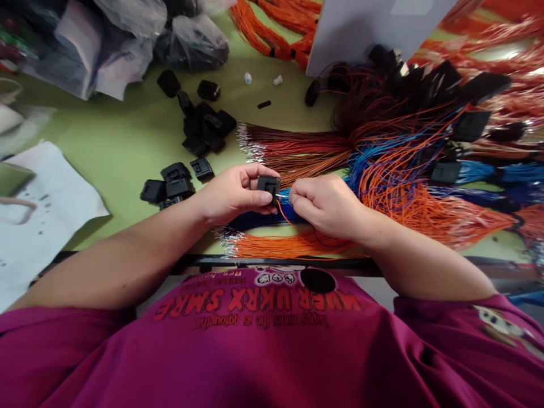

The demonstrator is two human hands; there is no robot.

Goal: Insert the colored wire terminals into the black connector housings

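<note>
A black plastic connector housing (267,184) is gripped between the thumb and fingers of my left hand (240,192). An orange wire (285,214) hangs from its right side. My right hand (325,204) is closed in a pinch on a wire whose silvery terminal end (280,196) points at the housing; whether the tip is inside, I cannot tell. Beneath my hands run bundles of brown wires (301,144), blue wires (287,195) and orange wires (289,245), their metal-tipped ends toward the left.
Loose black housings lie in a pile (208,124) and a smaller cluster (172,184) on the green tabletop (123,141). Two small white pieces (277,80) and a black strip (264,104) lie farther back. Plastic bags (195,42) and paper (51,198) occupy the left; a white panel (365,34) stands behind.
</note>
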